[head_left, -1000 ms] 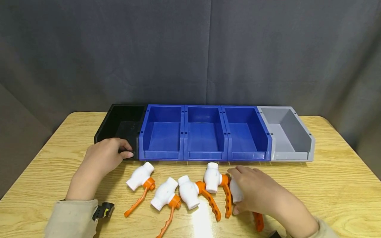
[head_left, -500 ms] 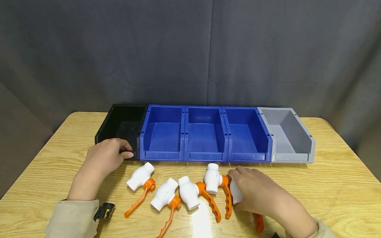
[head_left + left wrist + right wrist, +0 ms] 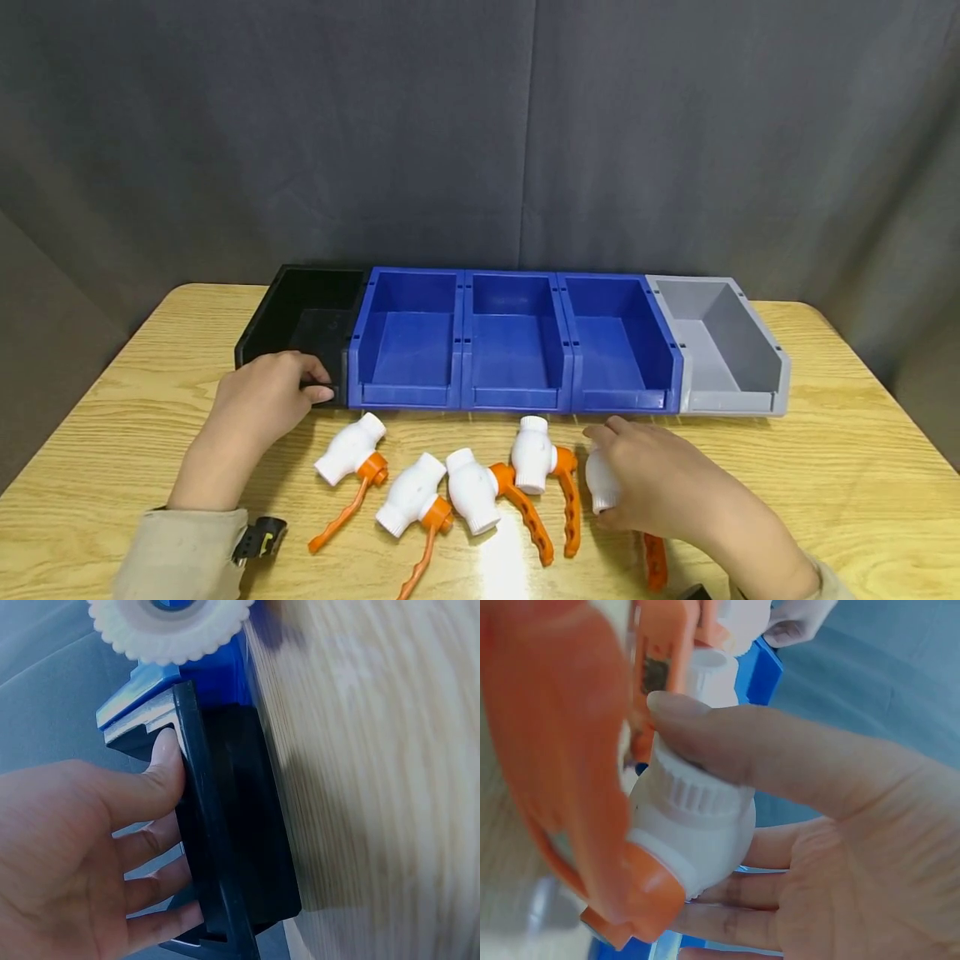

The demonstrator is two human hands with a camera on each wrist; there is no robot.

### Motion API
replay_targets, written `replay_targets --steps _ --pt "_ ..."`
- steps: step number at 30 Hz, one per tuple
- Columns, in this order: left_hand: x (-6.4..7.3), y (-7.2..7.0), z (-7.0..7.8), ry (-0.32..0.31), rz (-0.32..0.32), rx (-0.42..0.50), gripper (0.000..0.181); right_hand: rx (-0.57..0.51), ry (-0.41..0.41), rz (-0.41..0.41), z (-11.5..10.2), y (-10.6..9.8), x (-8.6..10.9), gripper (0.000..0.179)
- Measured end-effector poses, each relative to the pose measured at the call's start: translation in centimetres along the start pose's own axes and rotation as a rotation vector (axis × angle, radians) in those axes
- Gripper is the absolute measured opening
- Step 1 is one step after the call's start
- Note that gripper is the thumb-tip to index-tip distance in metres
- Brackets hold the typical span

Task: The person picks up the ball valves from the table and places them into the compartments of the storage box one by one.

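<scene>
A left hand [image 3: 262,392] pinches the black bin [image 3: 318,288] at its front; well right of that bin and nearer the camera, a right hand [image 3: 648,475] grips an orange-handled valve [image 3: 602,483] between thumb and fingers, apparently securing it; lifting likely calls for a steady hold.

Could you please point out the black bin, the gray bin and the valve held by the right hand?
Black bin [image 3: 321,329], head view: its inside floor.
Gray bin [image 3: 703,358], head view: its inside floor.
Held valve [image 3: 696,836], right wrist view: its white body.
</scene>
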State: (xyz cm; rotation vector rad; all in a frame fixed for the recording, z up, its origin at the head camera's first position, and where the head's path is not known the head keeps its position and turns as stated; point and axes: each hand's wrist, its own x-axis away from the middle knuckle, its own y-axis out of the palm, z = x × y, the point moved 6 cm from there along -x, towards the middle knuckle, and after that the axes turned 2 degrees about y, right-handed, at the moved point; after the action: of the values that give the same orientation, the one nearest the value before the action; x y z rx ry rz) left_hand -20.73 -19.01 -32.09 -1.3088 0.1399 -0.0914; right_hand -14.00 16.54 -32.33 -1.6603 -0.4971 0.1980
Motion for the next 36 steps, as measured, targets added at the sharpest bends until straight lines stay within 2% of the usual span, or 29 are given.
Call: replay_targets --steps 9,16,22,29,36 --pt "0.1 -0.2 0.0 -0.002 0.005 0.020 0.010 0.004 0.019 0.062 1.1 -1.7 1.0 0.080" --pt "0.0 -0.1 0.0 -0.004 -0.004 0.029 0.012 -0.017 0.070 0.036 2.5 -2.7 1.0 0.091" --pt "0.1 0.0 -0.2 -0.012 -0.010 0.036 0.011 -0.052 0.111 0.049 3.6 -3.5 1.2 0.093" --pt "0.0 0.0 -0.2 -0.010 -0.009 0.033 0.009 -0.033 0.093 0.149 4.9 -4.9 1.5 0.084" --pt "0.0 0.1 -0.2 -0.006 -0.003 0.031 0.013 -0.010 0.067 0.176 6.2 -5.8 1.4 0.081"
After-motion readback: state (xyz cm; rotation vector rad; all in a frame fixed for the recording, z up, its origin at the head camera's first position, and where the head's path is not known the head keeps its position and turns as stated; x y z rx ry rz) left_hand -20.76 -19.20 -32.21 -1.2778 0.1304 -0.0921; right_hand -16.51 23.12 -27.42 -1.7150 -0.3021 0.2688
